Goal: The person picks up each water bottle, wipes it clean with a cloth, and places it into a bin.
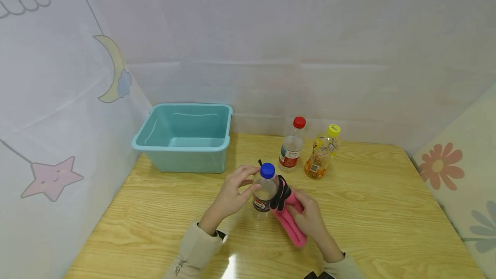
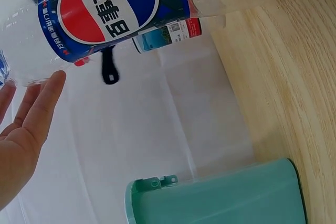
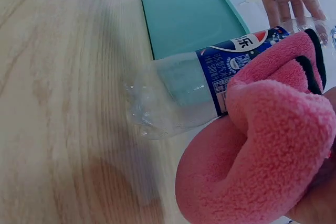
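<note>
A clear plastic bottle with a blue cap and a dark blue label stands upright on the table. My left hand is at its upper part; in the left wrist view the fingers are fairly straight and touch or nearly touch the bottle's shoulder. My right hand grips a folded pink fleecy cloth with black edging, held against or close beside the bottle. The cloth hides part of the bottle in the right wrist view, and most of the right hand is hidden there too.
A teal plastic basin stands at the back left of the wooden table. Behind the cloth are a red-capped bottle and a yellow-capped bottle with orange print. A white printed curtain hangs behind the table.
</note>
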A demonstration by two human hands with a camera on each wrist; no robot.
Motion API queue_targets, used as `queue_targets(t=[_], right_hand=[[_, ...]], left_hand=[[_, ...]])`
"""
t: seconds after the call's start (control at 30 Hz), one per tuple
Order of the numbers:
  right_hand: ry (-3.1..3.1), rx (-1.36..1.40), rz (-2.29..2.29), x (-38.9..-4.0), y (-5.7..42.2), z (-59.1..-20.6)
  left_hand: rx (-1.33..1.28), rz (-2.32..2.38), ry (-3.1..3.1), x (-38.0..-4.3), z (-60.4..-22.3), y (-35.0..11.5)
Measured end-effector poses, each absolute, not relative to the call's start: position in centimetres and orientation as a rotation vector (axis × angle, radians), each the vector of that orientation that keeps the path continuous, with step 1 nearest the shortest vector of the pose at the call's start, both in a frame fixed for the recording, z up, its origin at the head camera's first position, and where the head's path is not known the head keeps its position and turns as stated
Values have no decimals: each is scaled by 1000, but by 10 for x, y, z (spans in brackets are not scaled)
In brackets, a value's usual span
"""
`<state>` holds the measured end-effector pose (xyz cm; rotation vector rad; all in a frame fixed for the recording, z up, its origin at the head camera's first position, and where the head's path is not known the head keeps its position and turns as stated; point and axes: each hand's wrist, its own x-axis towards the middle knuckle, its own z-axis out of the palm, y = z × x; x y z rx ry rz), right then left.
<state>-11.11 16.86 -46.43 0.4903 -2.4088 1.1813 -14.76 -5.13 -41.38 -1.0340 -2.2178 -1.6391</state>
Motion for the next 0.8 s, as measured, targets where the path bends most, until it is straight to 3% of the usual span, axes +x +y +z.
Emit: queue_targets(t=[0.8], right_hand=[[-2835,311,1062,-110,167,-466]], left_hand=[[-990,-1679,-2223,-146,-415,-50]])
